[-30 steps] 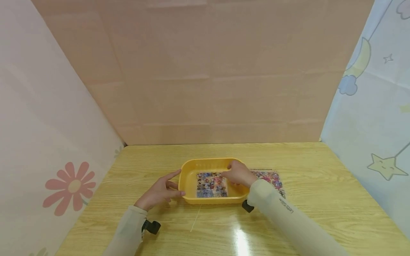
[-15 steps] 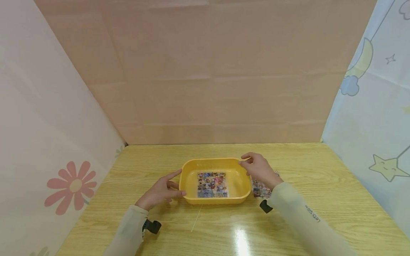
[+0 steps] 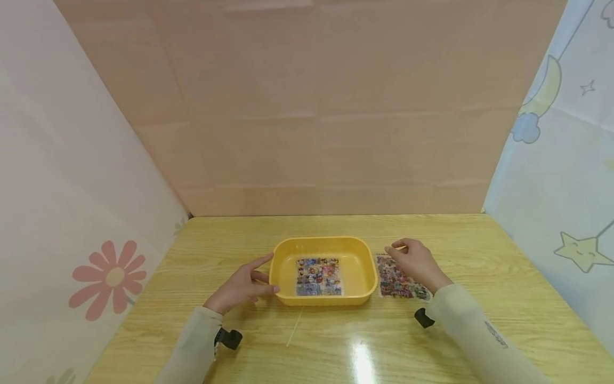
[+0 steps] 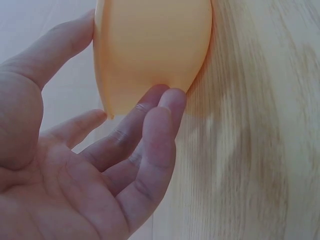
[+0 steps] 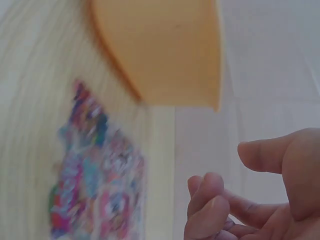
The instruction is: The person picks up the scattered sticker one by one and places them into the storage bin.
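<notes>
Yellow tray (image 3: 328, 301) touches the spread left hand (image 3: 243, 286); the right hand (image 3: 416, 263), relaxed and unladen, hovers over a patterned sheet (image 3: 398, 286).

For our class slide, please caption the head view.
Left hand touches a yellow, rounded-rectangular plastic tray; right hand hovers over a flat, multicoloured printed sheet.

Setting: I am standing by a screened-off tabletop; whether home or lab, cannot tell. Creased tan backdrop (image 3: 312, 106) is hanging far; flower-printed sheet (image 3: 86, 160) is closing the left, moon-and-star sheet (image 3: 542, 181) the right; wood-grain table (image 3: 230, 234) is lying between.
</notes>
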### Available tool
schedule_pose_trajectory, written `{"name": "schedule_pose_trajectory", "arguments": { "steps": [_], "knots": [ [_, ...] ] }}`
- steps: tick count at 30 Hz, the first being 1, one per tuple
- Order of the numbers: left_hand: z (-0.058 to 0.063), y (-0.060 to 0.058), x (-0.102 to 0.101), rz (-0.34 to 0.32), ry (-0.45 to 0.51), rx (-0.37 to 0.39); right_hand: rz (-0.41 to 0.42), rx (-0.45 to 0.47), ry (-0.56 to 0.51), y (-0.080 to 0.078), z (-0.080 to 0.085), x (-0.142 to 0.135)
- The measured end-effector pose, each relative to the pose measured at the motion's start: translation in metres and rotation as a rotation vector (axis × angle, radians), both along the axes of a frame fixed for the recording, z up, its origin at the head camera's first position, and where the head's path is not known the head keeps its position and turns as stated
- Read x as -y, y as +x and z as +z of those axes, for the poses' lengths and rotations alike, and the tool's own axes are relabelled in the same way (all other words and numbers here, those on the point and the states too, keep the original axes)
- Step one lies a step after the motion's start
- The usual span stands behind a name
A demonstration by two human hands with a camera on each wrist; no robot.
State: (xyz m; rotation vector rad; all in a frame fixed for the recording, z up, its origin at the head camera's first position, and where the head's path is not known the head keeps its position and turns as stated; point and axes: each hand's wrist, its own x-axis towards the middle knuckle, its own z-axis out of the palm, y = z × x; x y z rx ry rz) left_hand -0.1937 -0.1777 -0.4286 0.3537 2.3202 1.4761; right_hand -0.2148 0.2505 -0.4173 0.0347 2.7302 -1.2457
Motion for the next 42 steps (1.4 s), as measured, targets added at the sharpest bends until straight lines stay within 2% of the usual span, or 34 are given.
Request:
{"name": "schedule_pose_trajectory", "arguments": {
  "steps": [4,11,16,22,31,42],
  "knots": [
    [-0.001,0.000,0.000,-0.001,0.007,-0.002,0.007,-0.001,0.054,0.004,-0.006,-0.011],
    [-0.001,0.000,0.000,-0.012,0.010,0.003,0.048,-0.034,0.223,0.006,-0.013,-0.025],
    [-0.001,0.000,0.001,-0.015,0.004,0.008,0.058,-0.013,0.342,0.009,-0.015,-0.034],
    [-0.002,-0.001,0.000,-0.011,-0.006,0.002,0.049,0.005,0.435,0.011,-0.015,-0.041],
    [-0.001,0.000,-0.001,-0.003,-0.006,-0.003,0.058,0.055,0.483,0.011,-0.021,-0.046],
    [-0.001,-0.001,-0.001,-0.006,0.009,0.012,0.049,0.059,0.509,0.010,-0.023,-0.046]
  ]
}}
